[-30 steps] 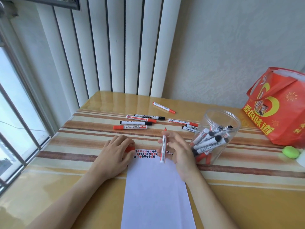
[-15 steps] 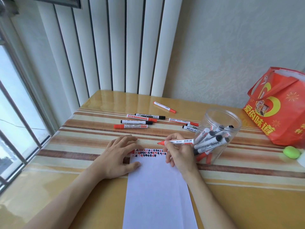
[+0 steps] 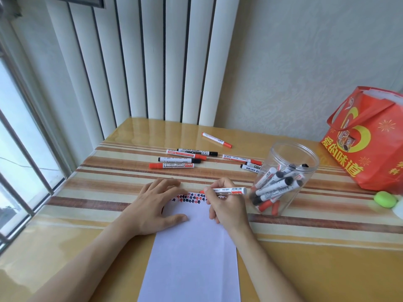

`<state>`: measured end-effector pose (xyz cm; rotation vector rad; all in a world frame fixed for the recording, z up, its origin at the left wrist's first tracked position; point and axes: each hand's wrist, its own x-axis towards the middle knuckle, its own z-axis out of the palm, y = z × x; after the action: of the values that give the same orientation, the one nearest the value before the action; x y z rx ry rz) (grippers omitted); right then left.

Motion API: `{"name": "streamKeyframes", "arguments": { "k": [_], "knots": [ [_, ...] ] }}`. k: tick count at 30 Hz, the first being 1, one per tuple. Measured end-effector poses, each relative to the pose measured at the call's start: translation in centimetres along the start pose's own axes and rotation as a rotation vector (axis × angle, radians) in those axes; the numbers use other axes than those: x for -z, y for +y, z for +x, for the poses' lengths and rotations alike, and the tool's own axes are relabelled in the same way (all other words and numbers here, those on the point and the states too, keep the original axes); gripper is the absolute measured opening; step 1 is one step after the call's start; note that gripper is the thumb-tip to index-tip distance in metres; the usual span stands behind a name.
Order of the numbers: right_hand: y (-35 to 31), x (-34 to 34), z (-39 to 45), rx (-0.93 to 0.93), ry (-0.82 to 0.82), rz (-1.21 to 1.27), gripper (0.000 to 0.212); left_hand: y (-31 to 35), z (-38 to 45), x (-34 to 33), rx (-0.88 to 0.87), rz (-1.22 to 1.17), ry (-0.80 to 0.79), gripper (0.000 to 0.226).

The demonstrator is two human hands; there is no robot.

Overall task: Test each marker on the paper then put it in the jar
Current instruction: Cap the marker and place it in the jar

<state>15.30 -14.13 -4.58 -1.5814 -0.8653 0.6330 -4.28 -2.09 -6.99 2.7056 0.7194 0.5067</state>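
Right hand (image 3: 226, 205): gripping a red marker (image 3: 229, 190) at frame centre, tip lying at the paper's top edge.
Left hand (image 3: 156, 202): fingers spread, pressing flat on the paper (image 3: 194, 253).
Jar (image 3: 283, 179): standing right of centre, holding markers.

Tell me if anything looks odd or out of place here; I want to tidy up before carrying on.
Nothing is spilled or damaged. One red-capped marker lies apart from the other loose markers, farther back on the table. The jar stands upright. The right hand holds a red marker at the paper.
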Motion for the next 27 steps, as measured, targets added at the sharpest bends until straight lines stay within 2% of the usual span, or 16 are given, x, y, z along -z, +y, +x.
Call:
{"name": "streamKeyframes", "arguments": {
  "k": [9,17,27],
  "knots": [
    [-0.57,0.81,-0.32,-0.081,-0.003,-0.033,0.020,-0.10,-0.04,-0.09,-0.031,-0.034,0.050,0.050],
    [-0.40,0.13,-0.36,-0.097,-0.051,-0.066,0.023,0.14,-0.09,0.19,-0.043,-0.010,0.003,0.058],
    [-0.34,0.04,-0.26,-0.119,-0.063,-0.057,0.021,0.24,-0.08,0.19,-0.047,-0.002,0.022,0.051]
  ]
}}
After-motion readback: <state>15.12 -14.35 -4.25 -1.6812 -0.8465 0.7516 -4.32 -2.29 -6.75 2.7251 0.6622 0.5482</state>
